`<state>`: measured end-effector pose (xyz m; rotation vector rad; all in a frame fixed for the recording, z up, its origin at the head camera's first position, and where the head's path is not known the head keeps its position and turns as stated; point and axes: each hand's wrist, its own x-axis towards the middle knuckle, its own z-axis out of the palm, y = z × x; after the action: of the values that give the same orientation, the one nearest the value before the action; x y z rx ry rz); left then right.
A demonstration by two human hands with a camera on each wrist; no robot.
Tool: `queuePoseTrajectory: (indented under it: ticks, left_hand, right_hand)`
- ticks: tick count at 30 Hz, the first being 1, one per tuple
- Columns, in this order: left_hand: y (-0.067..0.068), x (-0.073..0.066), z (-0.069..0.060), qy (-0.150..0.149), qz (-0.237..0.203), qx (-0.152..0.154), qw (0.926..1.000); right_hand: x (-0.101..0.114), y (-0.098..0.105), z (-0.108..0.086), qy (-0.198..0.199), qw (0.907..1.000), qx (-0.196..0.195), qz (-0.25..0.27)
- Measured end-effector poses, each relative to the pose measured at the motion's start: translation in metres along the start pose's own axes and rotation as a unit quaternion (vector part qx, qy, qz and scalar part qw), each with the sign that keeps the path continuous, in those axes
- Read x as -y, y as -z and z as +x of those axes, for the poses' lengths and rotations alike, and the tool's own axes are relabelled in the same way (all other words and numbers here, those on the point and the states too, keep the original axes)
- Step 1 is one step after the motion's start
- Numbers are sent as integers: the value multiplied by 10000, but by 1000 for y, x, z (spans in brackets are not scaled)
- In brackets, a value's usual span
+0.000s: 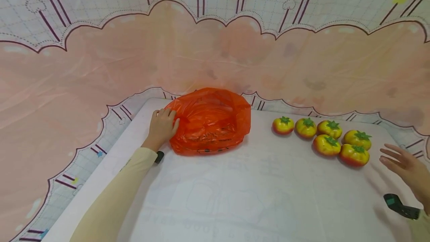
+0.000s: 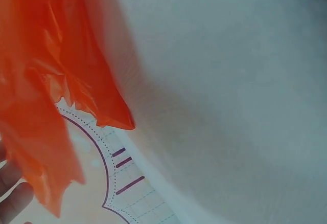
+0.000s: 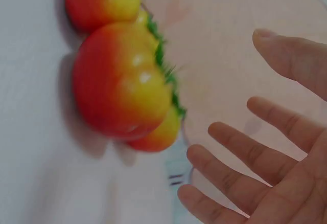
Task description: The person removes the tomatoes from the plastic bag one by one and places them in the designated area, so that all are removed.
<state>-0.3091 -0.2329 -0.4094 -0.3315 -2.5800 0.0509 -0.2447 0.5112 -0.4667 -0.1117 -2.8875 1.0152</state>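
An orange-red plastic bag (image 1: pixel 209 133) lies on the white table, its mouth spread open. My left hand (image 1: pixel 162 125) holds the left edge of the bag's mouth. In the left wrist view the bag (image 2: pixel 76 65) hangs in folds, and only a few fingertips (image 2: pixel 18 201) show beside it. To the right, several yellow-and-red tomatoes with green leafy tops sit grouped; the nearest tomato (image 1: pixel 354 156) is just left of my right hand (image 1: pixel 406 163). That hand is raised with fingers spread and holds nothing. In the right wrist view its fingers stand apart from the large tomato (image 3: pixel 120 81).
The white table (image 1: pixel 242 193) stretches out in front of the bag and the tomatoes. Behind it hangs a peach-coloured patterned cloth (image 1: pixel 215 55), which also shows along the left and right table edges. Each wrist wears a dark band.
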Motion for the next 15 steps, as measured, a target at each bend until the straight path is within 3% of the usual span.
queuePoseTrajectory:
  ticks: [2,5,10,12,15]
  left_hand:
    - [-1,1,0,-24,-18,-102,9999]
    - [-2,2,1,-63,-87,-275,9996]
    - [-1,3,2,-144,-201,-501,9984]
    - [3,0,4,-157,-281,-539,9980]
    - [12,-9,9,-141,-443,-588,9972]
  right_hand:
    - [-1,1,5,92,9998,-127,-152]
    - [23,3,3,177,9986,-273,-423]
    - [113,-3,-20,259,9938,-564,-919]
    - [153,-6,-29,234,9936,-525,-969]
    - [195,-11,-36,175,9938,-389,-1027]
